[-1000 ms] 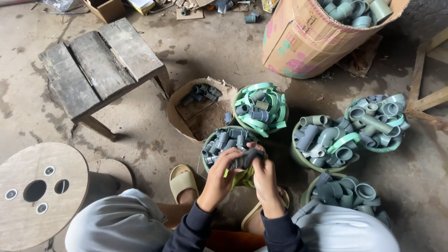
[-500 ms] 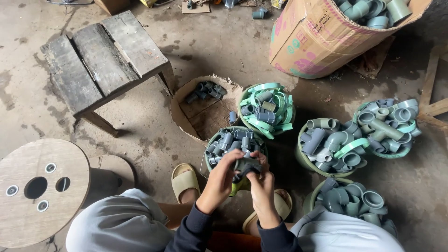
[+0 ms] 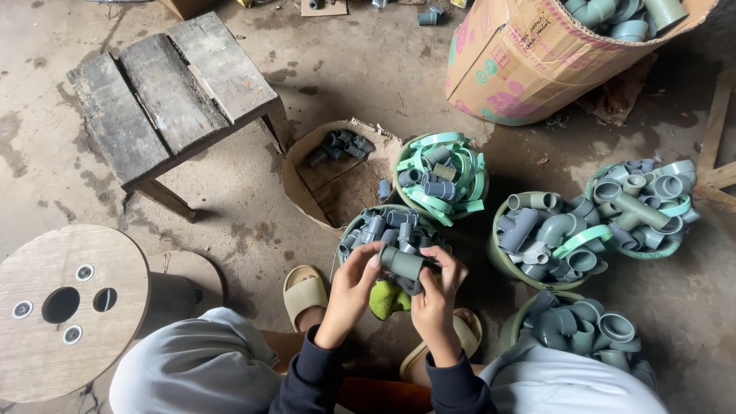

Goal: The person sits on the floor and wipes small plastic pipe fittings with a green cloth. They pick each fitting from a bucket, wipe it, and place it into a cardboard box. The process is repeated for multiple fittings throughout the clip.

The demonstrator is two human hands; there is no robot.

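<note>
Both my hands hold a grey plastic pipe fitting [image 3: 402, 262] over my feet. My left hand [image 3: 351, 289] grips its left end, and my right hand [image 3: 437, 295] grips the right end together with a dark cloth. A yellow-green rag [image 3: 386, 299] hangs just under the fitting. Right behind my hands stands a green bucket [image 3: 349, 229] full of small grey fittings.
Several green buckets of grey fittings [image 3: 546, 238] and green strips [image 3: 441, 176] stand around. A torn cardboard tray [image 3: 335, 180] holds a few fittings. A large cardboard box [image 3: 529, 57] lies at the back right, a wooden stool [image 3: 169, 92] at the back left, a round spool top [image 3: 65, 307] at my left.
My hands have turned the fitting so its grey tube lies crosswise on top. The dark cloth has slid toward my right hand, and the yellow-green rag now shows below.
</note>
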